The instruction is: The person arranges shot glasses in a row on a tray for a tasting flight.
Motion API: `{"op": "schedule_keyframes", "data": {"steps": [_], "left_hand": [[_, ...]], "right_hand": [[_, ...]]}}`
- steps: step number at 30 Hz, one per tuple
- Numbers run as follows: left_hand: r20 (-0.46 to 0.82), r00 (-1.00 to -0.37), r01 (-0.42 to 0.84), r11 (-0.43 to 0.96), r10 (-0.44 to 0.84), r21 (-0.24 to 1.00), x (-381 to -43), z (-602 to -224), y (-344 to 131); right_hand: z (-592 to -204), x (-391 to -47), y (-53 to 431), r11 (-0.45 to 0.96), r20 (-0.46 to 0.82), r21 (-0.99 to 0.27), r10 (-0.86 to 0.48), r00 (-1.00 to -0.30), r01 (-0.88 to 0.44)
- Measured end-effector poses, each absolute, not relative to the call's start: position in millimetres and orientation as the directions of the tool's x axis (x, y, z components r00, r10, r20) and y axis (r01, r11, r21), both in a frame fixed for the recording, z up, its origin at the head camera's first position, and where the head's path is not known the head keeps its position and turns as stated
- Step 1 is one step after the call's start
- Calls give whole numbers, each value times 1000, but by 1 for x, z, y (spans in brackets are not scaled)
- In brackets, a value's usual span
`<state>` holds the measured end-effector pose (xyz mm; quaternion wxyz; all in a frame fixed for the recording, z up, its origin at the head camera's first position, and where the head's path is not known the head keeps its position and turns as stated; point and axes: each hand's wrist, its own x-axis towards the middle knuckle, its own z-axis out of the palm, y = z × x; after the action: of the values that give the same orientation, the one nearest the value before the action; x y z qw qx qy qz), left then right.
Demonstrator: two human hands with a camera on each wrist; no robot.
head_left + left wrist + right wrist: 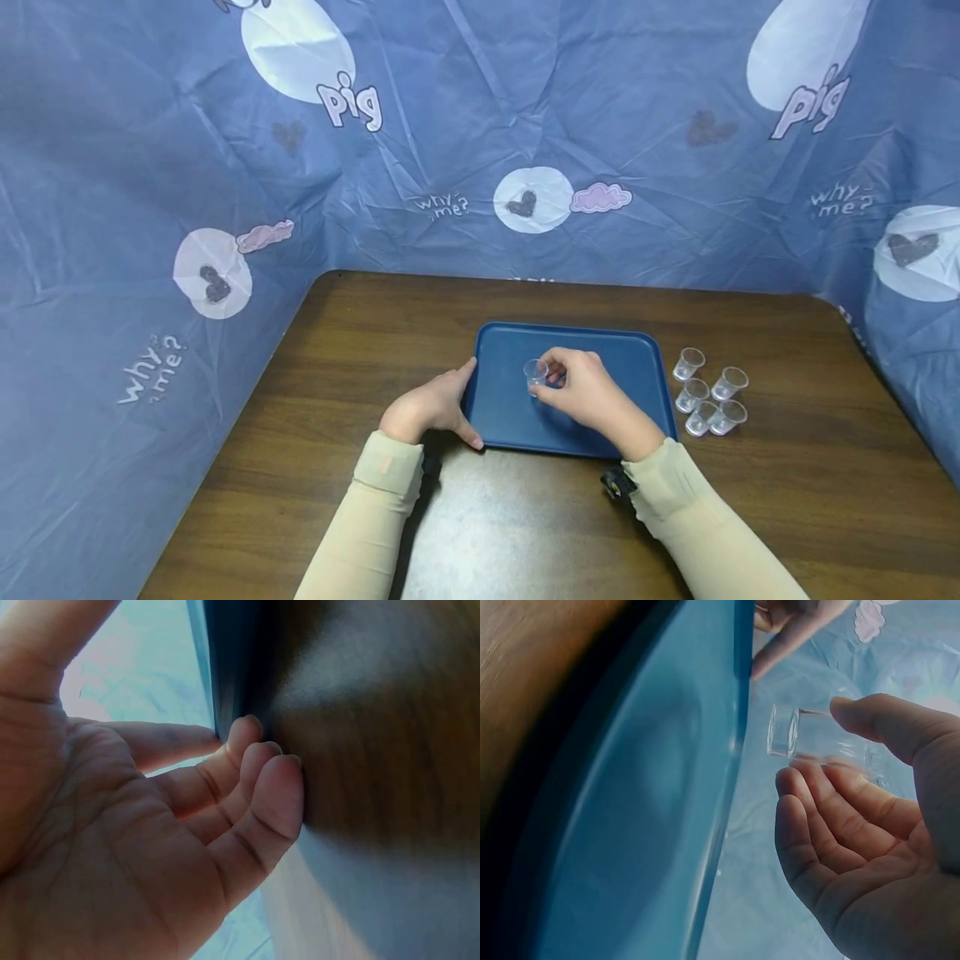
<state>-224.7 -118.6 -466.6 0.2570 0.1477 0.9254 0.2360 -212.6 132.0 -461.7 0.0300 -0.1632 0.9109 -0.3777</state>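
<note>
A dark blue tray [504,417] lies on the wooden table. My right hand [588,393] pinches a small clear plastic cup [535,372] between thumb and fingers over the middle of the tray. In the right wrist view the cup [784,731] hangs with its base a little apart from the tray. At the tray's left side, my left hand [437,405] is spread, its thumb by the near corner and a finger along the edge. The left wrist view shows the other fingers of that hand [142,825] slightly bent, with fingertips against the table.
Several similar clear cups [692,395] stand in a close group on the table [810,475], just right of the tray. Blue printed cloth [450,125] hangs behind the table and along its sides.
</note>
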Motion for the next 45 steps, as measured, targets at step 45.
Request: {"op": "schedule_keyframes", "data": {"steps": [45], "left_hand": [[-375,-822,193,829,429,524,-226,-469,-119]], "right_hand": [[-482,-231,82,653,30,-715,-327,-944,-249]]}}
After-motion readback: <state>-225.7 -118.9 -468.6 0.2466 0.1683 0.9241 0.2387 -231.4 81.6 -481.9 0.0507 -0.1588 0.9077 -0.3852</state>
